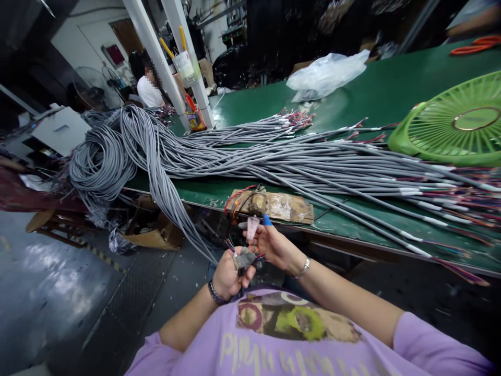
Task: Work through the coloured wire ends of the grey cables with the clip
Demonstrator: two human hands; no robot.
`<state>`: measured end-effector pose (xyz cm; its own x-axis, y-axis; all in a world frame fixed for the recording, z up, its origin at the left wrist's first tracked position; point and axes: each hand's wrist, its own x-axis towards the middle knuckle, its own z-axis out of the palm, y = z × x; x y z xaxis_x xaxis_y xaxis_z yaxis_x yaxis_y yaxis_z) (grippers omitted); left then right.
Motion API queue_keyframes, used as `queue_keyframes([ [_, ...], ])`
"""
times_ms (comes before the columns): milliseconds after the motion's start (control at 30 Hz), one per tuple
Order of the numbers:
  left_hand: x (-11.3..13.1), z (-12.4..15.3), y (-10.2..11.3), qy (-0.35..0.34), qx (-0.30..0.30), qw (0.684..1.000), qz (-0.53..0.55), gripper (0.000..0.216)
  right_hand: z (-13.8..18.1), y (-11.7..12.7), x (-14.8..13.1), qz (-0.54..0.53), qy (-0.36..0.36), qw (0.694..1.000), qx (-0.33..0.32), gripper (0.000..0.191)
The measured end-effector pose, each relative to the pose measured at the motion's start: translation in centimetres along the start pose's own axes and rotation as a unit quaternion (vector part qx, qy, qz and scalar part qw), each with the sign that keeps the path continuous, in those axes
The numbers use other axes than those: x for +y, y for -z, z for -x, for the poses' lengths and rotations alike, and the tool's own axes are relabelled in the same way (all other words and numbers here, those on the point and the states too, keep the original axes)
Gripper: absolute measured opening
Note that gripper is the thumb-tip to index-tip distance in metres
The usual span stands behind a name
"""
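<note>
My left hand, in a dark bracelet, is closed around a small bunch of thin coloured wires near the bench's front edge. Grey coverings wrap some of its fingertips. Close beside it, my right hand has its fingers curled in at the same wires, pinching around their ends; the exact contact is partly hidden. A blue covering and a pale pink one show on its fingers. Just beyond stands a worn wooden block with red and black leads attached. A bundle of grey cables hangs down beside my left hand.
Many grey cables with white sleeves and bared coloured ends lie along the green bench. A green fan stands at right, behind it orange-handled scissors. A plastic bag lies behind; a cardboard box is below left. A person sits farther back.
</note>
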<state>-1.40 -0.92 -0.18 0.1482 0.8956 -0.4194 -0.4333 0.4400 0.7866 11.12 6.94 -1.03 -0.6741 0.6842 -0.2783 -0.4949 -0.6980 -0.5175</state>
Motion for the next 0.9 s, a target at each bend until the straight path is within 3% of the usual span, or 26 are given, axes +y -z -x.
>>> queue_keyframes([
  [100,-0.3,0.7,-0.5,-0.029,0.025,0.999,-0.009,0.040,0.4,0.0,-0.1,0.000,-0.005,1.000,-0.017,0.047],
  [267,-0.5,0.9,-1.5,-0.068,0.077,0.995,0.005,0.039,0.5,-0.2,0.1,0.050,0.061,0.997,0.013,0.028],
  [500,0.0,0.6,-2.2,-0.076,0.102,0.992,0.026,0.034,0.1,-0.8,0.0,0.059,0.072,0.994,0.057,0.035],
  [733,0.1,0.5,-1.7,-0.078,0.111,0.991,0.013,0.035,0.4,-1.3,-0.9,0.133,0.053,0.986,0.083,0.040],
  [900,0.0,0.3,-1.7,-0.059,0.100,0.993,0.001,0.038,0.2,-1.0,-0.7,0.072,0.054,0.994,0.061,0.033],
])
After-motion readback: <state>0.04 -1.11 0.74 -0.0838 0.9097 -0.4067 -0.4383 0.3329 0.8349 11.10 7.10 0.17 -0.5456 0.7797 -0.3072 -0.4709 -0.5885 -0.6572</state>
